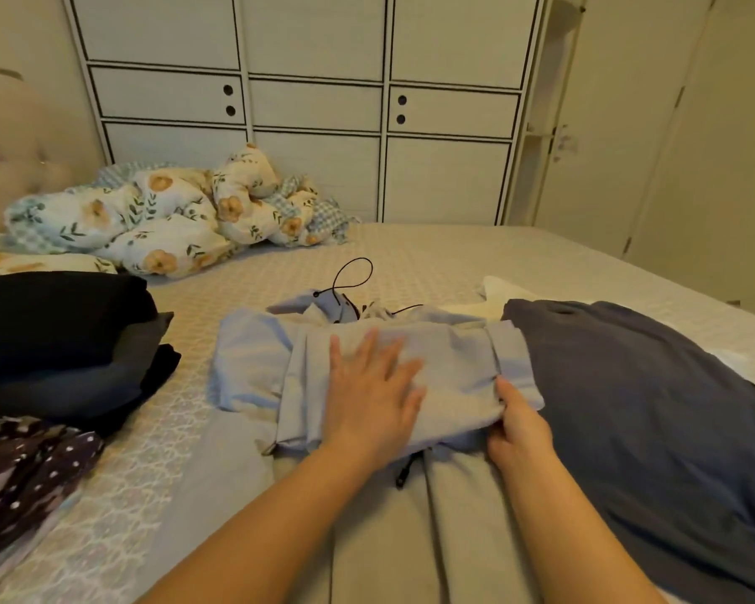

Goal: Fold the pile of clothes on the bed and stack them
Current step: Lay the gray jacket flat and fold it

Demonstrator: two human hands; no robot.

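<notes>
Head view looks down along both my bare forearms, which reach out from the near edge over the bed (432,250). My left hand (373,396) lies palm down on the light blue garment (450,364), fingers straight and spread a little, pressing the folded cloth flat; the fingertips point away from me and slightly right. My right hand (519,422) is at the garment's near right corner, thumb on top of the cloth and the fingers tucked underneath, pinching that edge. The wrist is bent inward, so the hand angles toward the left one.

The light blue garment sits in the middle of the bed, partly folded, with a thin black cord (353,276) looping out beyond its far edge. It lies partly over a grey-beige cloth (410,516) that runs back toward me between my arms. Just to its right, touching it, a dark blue garment (641,411) is spread out flat. Well to the left is a stack of folded dark clothes (62,342), and nearer me on that side a dark polka-dot piece (27,468). A crumpled floral quilt (162,220) lies at the far left, in front of a white cabinet wall (314,106).
</notes>
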